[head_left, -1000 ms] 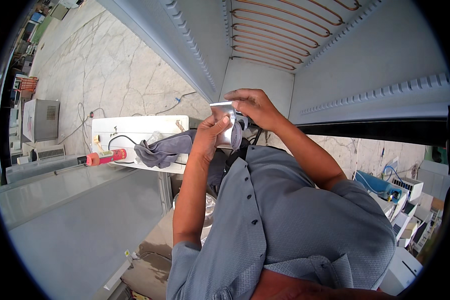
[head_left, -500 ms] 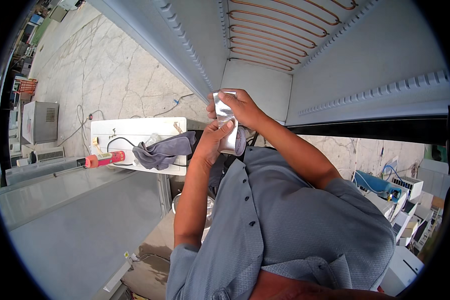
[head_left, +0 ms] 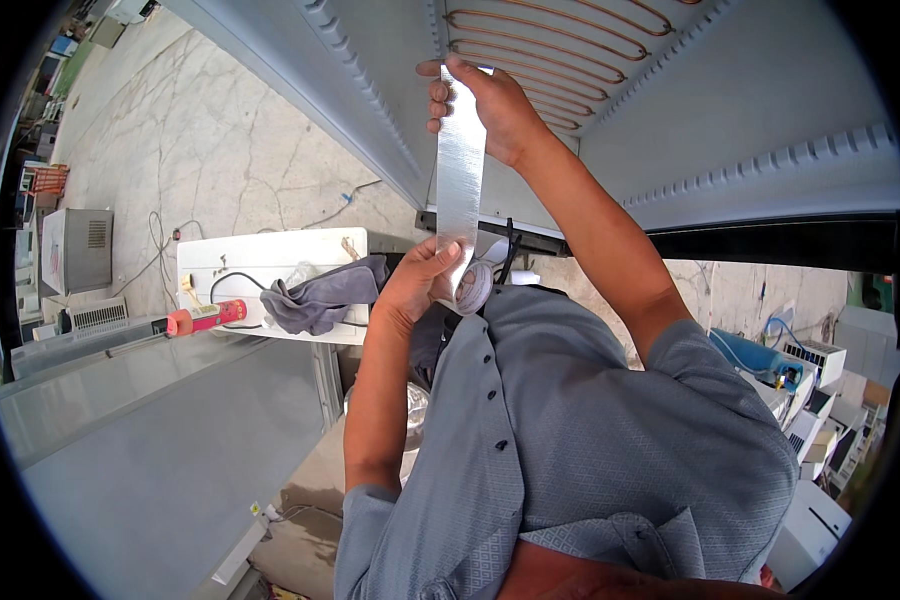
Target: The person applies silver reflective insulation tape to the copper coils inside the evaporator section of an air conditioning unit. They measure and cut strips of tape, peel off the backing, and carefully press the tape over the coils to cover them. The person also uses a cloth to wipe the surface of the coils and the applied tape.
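My left hand (head_left: 422, 277) grips a roll of silver foil tape (head_left: 475, 288) close to my body, its thumb pressed on the strip. A long, straight strip of the tape (head_left: 460, 165) stretches from the roll away from me. My right hand (head_left: 488, 102) pinches the strip's far end between thumb and fingers. Both hands are closed. The right hand is in front of the opening of a white cabinet (head_left: 730, 110), where copper tubing (head_left: 540, 50) winds in rows across the inner back wall.
To the left, a white panel-topped unit (head_left: 270, 250) carries a grey cloth (head_left: 320, 298), a red can (head_left: 210, 317) and a dark cable. A large grey door or panel (head_left: 180, 440) lies at lower left. Old appliances and a blue cylinder (head_left: 750, 355) stand at right.
My right hand has moved away from the roll, toward the cabinet's interior, drawing out a much longer strip of tape. My left hand has stayed near my body with the roll.
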